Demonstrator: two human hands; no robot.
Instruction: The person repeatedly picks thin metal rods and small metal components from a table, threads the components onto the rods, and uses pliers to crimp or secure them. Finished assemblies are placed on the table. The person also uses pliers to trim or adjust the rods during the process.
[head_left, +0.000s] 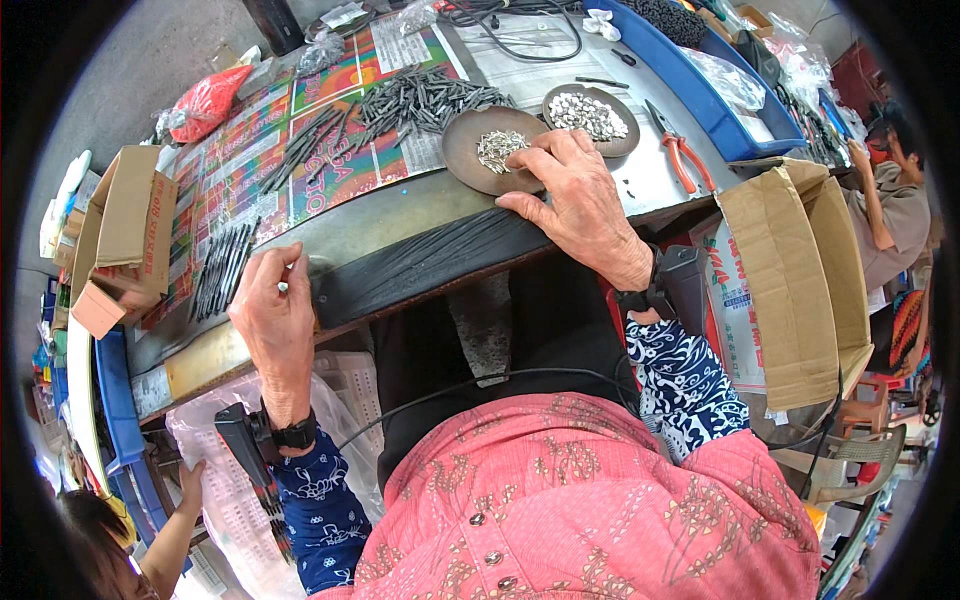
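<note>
My left hand (272, 315) is closed at the table's left front, round a slim piece whose pale end (283, 288) shows between the fingers. Beside it lies a row of thin black sticks (222, 268). My right hand (580, 205) reaches over a round brown dish (462, 160). Its fingertips touch small silvery metal pieces (500, 150) in that dish, while the thumb stays apart at the near rim. Just behind, a second brown dish (628, 143) holds small whitish round pieces (585, 115).
Black sticks are heaped (420, 100) on printed sheets. Red-handled pliers (682, 160) lie right of the dishes, near a blue tray (690, 85). Cardboard boxes stand left (125, 235) and right (785, 280). A red bag (208, 103) sits far left. Other people are at both sides.
</note>
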